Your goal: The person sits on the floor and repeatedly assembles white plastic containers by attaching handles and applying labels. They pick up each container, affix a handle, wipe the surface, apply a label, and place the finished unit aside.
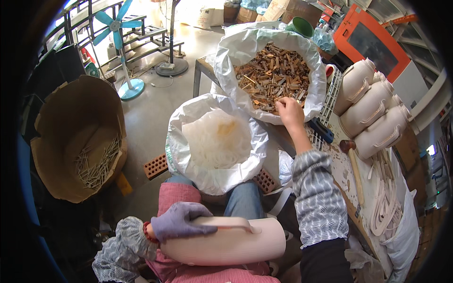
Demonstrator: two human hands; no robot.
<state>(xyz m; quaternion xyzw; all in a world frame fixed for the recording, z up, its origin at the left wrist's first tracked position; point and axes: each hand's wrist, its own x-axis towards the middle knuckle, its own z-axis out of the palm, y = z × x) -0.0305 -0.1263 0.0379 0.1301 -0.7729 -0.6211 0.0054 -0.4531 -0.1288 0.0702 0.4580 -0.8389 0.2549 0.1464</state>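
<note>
A pale pink plastic jug body (231, 244) with a long handle lies on its side across my lap. My left hand (184, 221), in a purple-grey glove, is closed around the handle's left end and rests on the body. My bare right hand (290, 112) reaches over the near rim of a white woven sack (226, 56). Its fingertips are pinched together at the small rusty brown strips (278, 70) that fill the sack; whatever they hold is too small to make out. Nearer to me stands a second white sack (177, 125) with translucent whitish rings (214, 141) inside.
Several finished-looking pink jugs (373, 115) are stacked on the right-hand bench, beside a wooden-handled mallet (354, 174) and a blue-handled tool (322, 130). A torn cardboard drum (52, 155) with thin rods stands left, near a blue fan (115, 26). Perforated bricks (155, 166) lie on the floor.
</note>
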